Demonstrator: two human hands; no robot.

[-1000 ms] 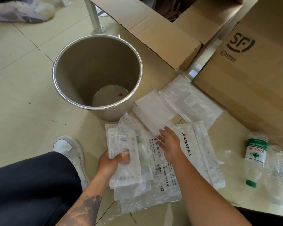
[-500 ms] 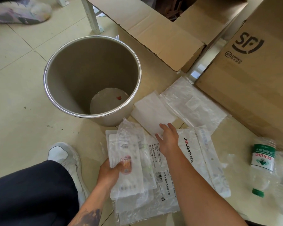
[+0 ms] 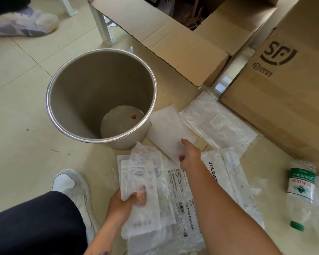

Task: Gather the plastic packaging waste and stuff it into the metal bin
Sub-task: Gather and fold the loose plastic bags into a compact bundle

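Looking down from the head view: left hand (image 3: 121,204) clamps a sheaf of clear plastic sleeves (image 3: 139,196), thumb across the front, held over more wrappers on the tiled floor (image 3: 17,111). Right hand (image 3: 189,155) pinches the near edge of a white foam sheet (image 3: 168,129) lying just beside the metal bin (image 3: 99,96). The bin stands upright with its mouth showing (a small red scrap at the bottom). A large clear bag (image 3: 217,126) lies against an SF Express carton (image 3: 284,80). A crushed water bottle (image 3: 300,192) lies well to the right.
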